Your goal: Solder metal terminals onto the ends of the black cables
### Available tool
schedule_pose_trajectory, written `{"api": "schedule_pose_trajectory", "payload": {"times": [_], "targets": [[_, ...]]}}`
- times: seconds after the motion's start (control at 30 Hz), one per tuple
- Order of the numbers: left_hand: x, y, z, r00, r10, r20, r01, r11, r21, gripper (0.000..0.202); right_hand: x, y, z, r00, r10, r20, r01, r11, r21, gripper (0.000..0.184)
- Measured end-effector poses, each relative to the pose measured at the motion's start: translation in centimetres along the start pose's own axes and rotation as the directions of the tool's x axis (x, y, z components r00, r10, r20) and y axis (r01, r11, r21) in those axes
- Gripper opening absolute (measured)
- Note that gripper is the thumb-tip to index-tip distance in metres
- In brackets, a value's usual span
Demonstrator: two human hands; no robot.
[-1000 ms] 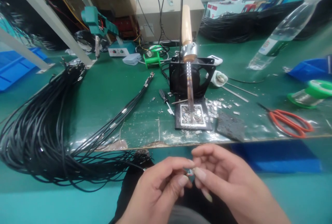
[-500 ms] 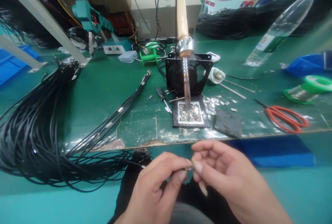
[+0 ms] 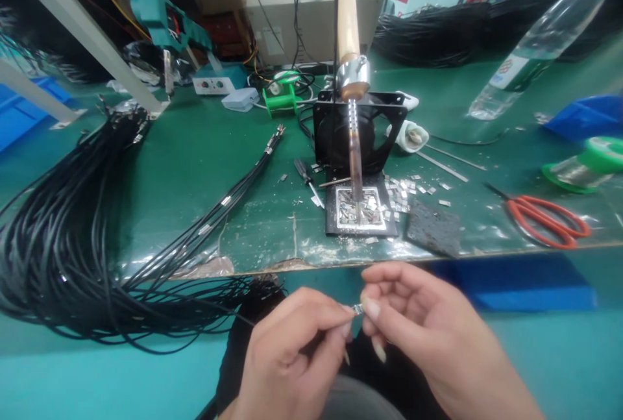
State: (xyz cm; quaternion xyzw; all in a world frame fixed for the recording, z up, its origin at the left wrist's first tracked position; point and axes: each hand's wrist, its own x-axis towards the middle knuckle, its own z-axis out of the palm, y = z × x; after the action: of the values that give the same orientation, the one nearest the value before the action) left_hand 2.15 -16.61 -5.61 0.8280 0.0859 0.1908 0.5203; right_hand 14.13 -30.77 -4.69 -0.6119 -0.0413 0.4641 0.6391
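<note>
In front of the bench edge, my left hand [image 3: 299, 342] pinches the end of a thin black cable between thumb and forefinger. My right hand [image 3: 418, 322] grips a small silvery metal connector [image 3: 359, 309] between thumb and fingertips, at the cable's tip. The two sets of fingertips nearly meet, and the exact joint is too small to make out. To the left lies a big bundle of black cables [image 3: 73, 238], partly hanging off the bench. Beyond my hands a soldering iron [image 3: 355, 141] points down at a small tray [image 3: 339, 225] of metal bits.
A black fan [image 3: 324, 141] stands behind the iron. Loose metal pieces [image 3: 399, 193], a dark sponge-like block [image 3: 433, 228] and red-handled scissors [image 3: 549, 219] lie to the right. There are also a screwdriver [image 3: 306, 176], a solder spool [image 3: 584, 163] and a plastic bottle [image 3: 525, 69].
My fingertips have drawn slightly apart, so more of the metal connector shows between them. My left hand has shifted a little left. The view has tilted slightly.
</note>
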Motion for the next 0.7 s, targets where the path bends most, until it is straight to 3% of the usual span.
{"api": "schedule_pose_trajectory", "payload": {"times": [0.1, 0.23, 0.3, 0.43, 0.5, 0.6, 0.67, 0.7], "targets": [[-0.2, 0.1, 0.3, 0.978, -0.205, 0.041, 0.209, 0.968, -0.14, 0.012, 0.1, -0.2, 0.1, 1.0, -0.008, -0.016, 0.008, 1.0, -0.016, 0.067], [0.1, 0.6, 0.1, 0.841, -0.506, 0.193, 0.54, 0.809, -0.233, 0.022, -0.1, 0.3, -0.2, 0.999, 0.007, -0.034, -0.01, 0.996, -0.092, 0.072], [0.5, 0.9, -0.2, 0.806, -0.541, 0.239, 0.587, 0.783, -0.206, 0.025, -0.3, 1.1, -0.5, 0.998, -0.046, -0.036, 0.04, 0.988, -0.148, 0.068], [0.8, 1.3, -0.6, 0.78, -0.56, 0.278, 0.622, 0.743, -0.248, 0.026, -0.8, 2.5, -1.3, 0.981, -0.195, -0.022, 0.175, 0.92, -0.35, 0.05], [0.9, 1.4, -0.6, 0.761, -0.584, 0.284, 0.646, 0.724, -0.241, 0.027, -1.0, 2.3, -1.7, 0.935, -0.354, 0.033, 0.311, 0.768, -0.561, 0.033], [0.8, 1.4, -0.4, 0.749, -0.599, 0.283, 0.659, 0.72, -0.218, 0.029, -1.2, 1.5, -2.4, 0.752, -0.611, 0.247, 0.537, 0.349, -0.768, 0.014], [0.8, 1.5, -0.3, 0.746, -0.6, 0.291, 0.661, 0.719, -0.213, 0.029, -1.3, 1.0, -2.7, 0.662, -0.652, 0.371, 0.6, 0.164, -0.783, 0.014], [0.8, 1.5, -0.3, 0.746, -0.599, 0.291, 0.661, 0.72, -0.212, 0.029, -1.3, 0.9, -2.8, 0.652, -0.639, 0.409, 0.612, 0.124, -0.781, 0.015]]}}
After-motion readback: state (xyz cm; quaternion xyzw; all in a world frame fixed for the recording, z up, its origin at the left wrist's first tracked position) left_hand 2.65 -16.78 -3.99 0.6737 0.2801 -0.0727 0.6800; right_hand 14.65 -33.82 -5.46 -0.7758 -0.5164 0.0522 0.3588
